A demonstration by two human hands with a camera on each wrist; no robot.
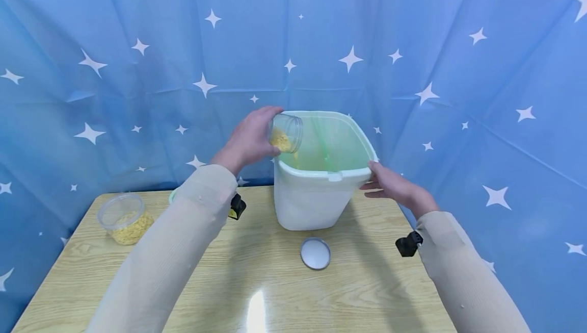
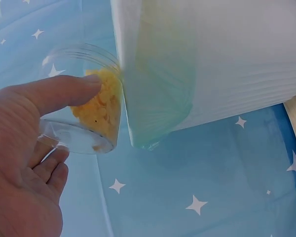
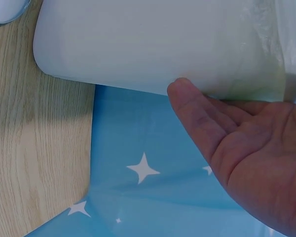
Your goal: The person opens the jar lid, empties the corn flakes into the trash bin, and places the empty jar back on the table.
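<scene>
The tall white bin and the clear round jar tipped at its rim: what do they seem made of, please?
Tall white bin: probably satin moulded plastic, judging by its smooth, rounded corners. Clear round jar: glossy and transparent with highlights; likely plastic, possibly glass.

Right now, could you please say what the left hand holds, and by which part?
The left hand grips the tilted clear jar by its side wall.

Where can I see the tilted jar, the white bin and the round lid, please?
Tilted jar [image 1: 285, 130]: head view, on its clear side wall.
White bin [image 1: 309, 200]: head view, on its front outer wall.
Round lid [image 1: 315, 253]: head view, on its flat white face.
</scene>
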